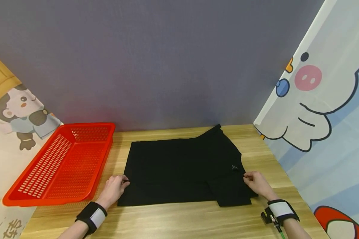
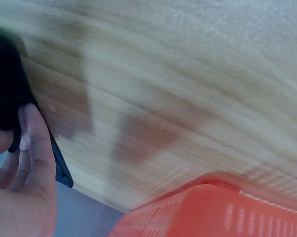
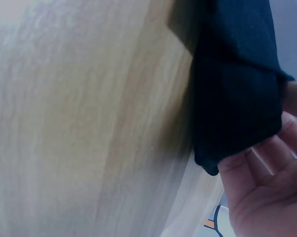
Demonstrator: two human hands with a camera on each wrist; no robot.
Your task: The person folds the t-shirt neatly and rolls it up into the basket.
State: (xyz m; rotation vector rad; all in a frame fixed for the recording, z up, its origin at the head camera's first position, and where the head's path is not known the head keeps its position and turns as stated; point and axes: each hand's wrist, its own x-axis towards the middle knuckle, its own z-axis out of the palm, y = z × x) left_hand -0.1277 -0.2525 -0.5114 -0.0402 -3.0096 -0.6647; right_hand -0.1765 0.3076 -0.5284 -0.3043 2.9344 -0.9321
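A black T-shirt lies spread on the wooden table, with a small light mark near its right end. A short sleeve lies at its lower right, while another corner points up at the far right. My left hand pinches the left edge between thumb and fingers; the left wrist view shows the cloth between them. At the opposite edge, my right hand pinches the fabric near the shoulder. In the right wrist view the cloth hangs over the fingers of that hand.
A red plastic basket with perforated walls stands left of the shirt, close to my left forearm. Behind the wooden table rises a grey panel. Cartoon-printed sheets flank both sides. A cable runs from my right wrist strap.
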